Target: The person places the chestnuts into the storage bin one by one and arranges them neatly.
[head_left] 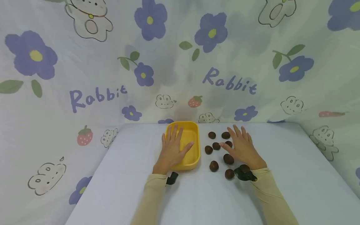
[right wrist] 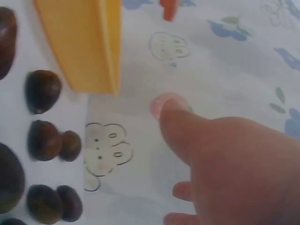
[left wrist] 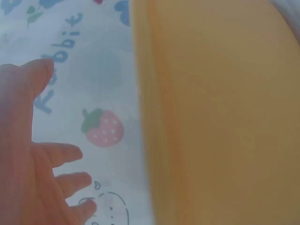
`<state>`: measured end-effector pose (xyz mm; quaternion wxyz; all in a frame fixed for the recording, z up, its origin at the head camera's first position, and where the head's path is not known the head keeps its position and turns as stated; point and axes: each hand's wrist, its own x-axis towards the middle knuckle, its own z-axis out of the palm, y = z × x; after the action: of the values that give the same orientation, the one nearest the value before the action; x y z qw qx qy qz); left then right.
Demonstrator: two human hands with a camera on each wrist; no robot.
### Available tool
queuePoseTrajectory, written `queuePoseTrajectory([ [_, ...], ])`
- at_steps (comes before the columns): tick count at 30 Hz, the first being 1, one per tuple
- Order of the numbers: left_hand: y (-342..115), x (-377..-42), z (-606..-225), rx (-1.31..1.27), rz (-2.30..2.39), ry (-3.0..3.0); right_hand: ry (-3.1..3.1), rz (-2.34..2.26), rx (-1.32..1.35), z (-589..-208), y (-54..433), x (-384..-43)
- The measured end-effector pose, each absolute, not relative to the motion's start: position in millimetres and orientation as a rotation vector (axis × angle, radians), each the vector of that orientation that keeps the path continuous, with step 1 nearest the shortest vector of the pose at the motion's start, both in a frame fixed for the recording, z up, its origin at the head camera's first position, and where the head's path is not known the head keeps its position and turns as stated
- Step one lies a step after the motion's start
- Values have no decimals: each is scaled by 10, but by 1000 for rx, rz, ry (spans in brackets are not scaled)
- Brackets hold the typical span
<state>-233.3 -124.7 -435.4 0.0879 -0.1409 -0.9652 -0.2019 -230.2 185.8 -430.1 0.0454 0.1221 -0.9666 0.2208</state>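
Observation:
A yellow rectangular plastic tray (head_left: 192,156) stands left of several brown chestnuts (head_left: 214,166) on the white table. With fingers spread, my left hand (head_left: 170,153) hovers over the tray's left side and holds nothing. The left wrist view shows that hand's fingers apart from the tray wall (left wrist: 150,140). My right hand (head_left: 243,149) is held over the right-hand chestnuts, its fingers straight and spread, and it covers part of them. In the right wrist view the chestnuts (right wrist: 43,92) lie on the table below the thumb (right wrist: 183,126), which touches none of them.
A printed cloth (head_left: 174,62) with flowers and rabbits hangs behind the table and at both sides. The white tabletop (head_left: 197,200) reaches back to it. A dark strap with a small device (head_left: 245,173) sits at the right wrist, and another device (head_left: 172,178) at the left.

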Motion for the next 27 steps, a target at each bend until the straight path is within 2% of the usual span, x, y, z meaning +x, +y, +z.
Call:
queuePoseTrajectory([
  [7,-1457,-2362,-4448,-352,-786,-2843,-2795,920,366,-4122,2084,-2281],
  [27,-1994,-2403,-4684,-273,-1238,-3010,-2652,1060,201,-4182,2372,-2299],
])
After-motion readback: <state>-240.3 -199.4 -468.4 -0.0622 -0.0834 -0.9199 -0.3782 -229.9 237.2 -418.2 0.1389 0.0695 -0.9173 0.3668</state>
